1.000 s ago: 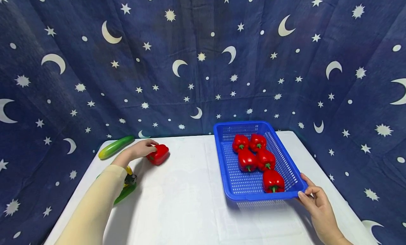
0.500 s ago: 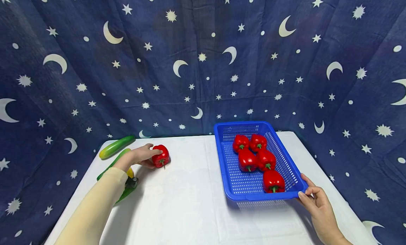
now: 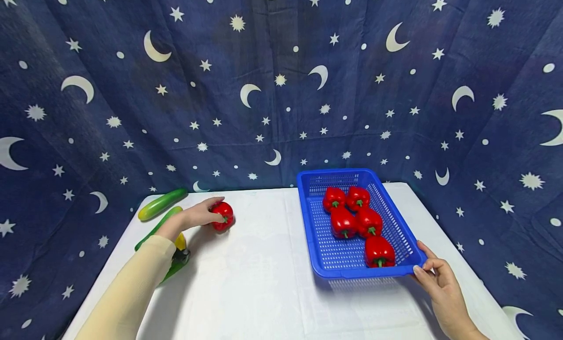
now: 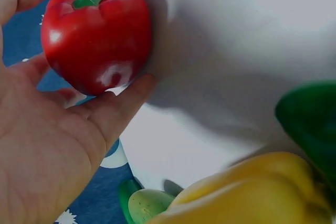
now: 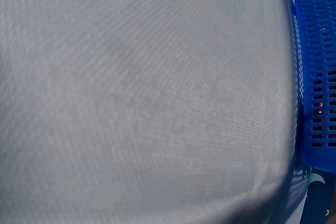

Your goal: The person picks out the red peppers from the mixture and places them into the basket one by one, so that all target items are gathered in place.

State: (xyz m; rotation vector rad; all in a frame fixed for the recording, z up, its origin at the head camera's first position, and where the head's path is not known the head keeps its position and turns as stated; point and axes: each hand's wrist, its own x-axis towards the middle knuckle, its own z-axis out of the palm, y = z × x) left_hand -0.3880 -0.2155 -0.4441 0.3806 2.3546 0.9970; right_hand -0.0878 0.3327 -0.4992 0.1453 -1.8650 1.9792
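Observation:
In the head view my left hand (image 3: 201,214) reaches to the table's far left, around one side of a red bell pepper (image 3: 223,216). The left wrist view shows straight fingers beside and under this bell pepper (image 4: 100,35), with the thumb a small gap away from it. My right hand (image 3: 445,290) pinches the near right corner of a blue plastic basket (image 3: 313,242), thumb on the rim. Inside the basket lie several red bell peppers (image 3: 368,221). The right wrist view shows the basket's perforated side (image 5: 319,40); the hand is hardly visible there.
A green cucumber-like vegetable with a yellow end (image 3: 162,204) lies at the back left. Under the left forearm are a long green vegetable (image 3: 159,226), a yellow one (image 3: 180,241) and a dark one (image 3: 181,255). Star-patterned cloth (image 3: 281,86) hangs behind the white table (image 3: 255,281).
The left hand has turned the red bell pepper so its stem faces the near side, and its fingers have since loosened around it. The right hand and basket have stayed put.

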